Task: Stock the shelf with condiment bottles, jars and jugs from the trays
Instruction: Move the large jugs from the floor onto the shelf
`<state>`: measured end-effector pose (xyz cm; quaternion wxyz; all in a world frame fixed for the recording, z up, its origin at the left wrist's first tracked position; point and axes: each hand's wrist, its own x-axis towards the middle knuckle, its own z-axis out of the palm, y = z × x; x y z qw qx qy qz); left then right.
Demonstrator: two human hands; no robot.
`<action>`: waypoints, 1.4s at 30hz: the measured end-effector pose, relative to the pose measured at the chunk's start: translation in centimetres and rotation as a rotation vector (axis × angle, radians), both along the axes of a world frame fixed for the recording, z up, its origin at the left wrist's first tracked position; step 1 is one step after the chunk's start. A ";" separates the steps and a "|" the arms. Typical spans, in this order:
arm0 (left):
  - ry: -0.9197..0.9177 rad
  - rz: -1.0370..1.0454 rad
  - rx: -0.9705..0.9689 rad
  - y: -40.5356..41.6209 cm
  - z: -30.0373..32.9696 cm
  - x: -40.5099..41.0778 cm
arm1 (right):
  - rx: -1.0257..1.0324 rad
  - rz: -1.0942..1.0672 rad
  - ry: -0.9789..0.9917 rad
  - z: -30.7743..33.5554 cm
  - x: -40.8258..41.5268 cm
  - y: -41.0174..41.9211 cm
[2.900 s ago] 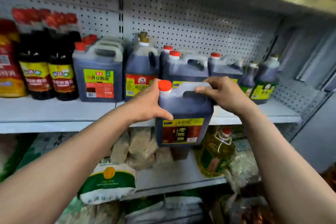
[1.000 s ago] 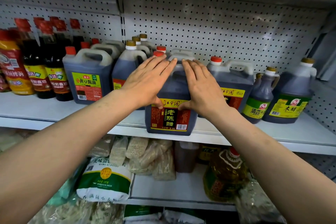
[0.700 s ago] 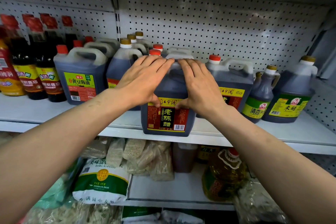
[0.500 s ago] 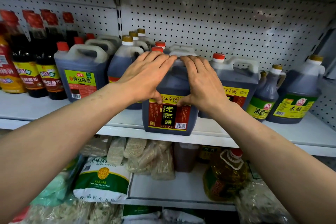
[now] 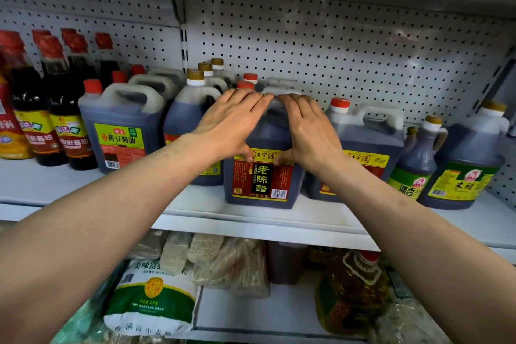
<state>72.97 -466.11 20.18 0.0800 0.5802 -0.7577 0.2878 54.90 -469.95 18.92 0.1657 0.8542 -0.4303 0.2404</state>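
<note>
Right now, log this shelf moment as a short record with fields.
place: white shelf with pegboard back
item handled: dark vinegar jug, upright on the shelf, red and yellow label facing out
left hand: flat on the jug's front, fingers straight
right hand: flat on the jug's front, fingers straight
neighbours: soy sauce jug to the left, matching jug to the right
</note>
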 end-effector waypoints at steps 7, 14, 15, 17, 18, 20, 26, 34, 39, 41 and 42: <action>0.013 0.053 -0.005 -3.4 -0.2 0.1 | 0.018 -0.020 0.006 0.0 1.0 -3.4; 0.045 0.041 0.021 -5.7 -0.4 0.9 | 0.025 -0.015 -0.001 0.1 1.3 -5.0; 0.055 0.036 0.025 -5.7 -0.5 1.0 | 0.024 -0.017 -0.002 0.0 1.2 -5.1; 0.076 0.030 0.034 -5.8 -0.7 1.0 | 0.028 -0.028 -0.001 0.0 1.3 -5.0; 0.082 0.030 0.040 -5.8 -0.7 0.9 | 0.033 -0.035 0.003 0.0 1.3 -4.9; 0.089 0.035 0.047 -5.6 -0.8 0.8 | 0.038 -0.057 0.020 0.0 1.4 -4.7; 0.087 0.078 0.083 -5.0 -0.5 0.3 | 0.081 -0.132 0.077 0.6 2.1 -3.5; 0.232 0.015 0.076 -1.2 -1.5 1.5 | 0.101 -0.221 0.054 0.2 1.3 1.1; 0.498 -0.077 0.069 3.2 -3.4 4.2 | 0.173 -0.308 0.007 -1.5 1.8 6.2; 0.613 -0.127 0.085 5.2 -4.9 5.4 | 0.215 -0.347 -0.015 -2.8 2.6 8.5; 0.666 -0.149 0.114 6.2 -5.7 6.0 | 0.238 -0.363 -0.025 -3.6 3.0 9.7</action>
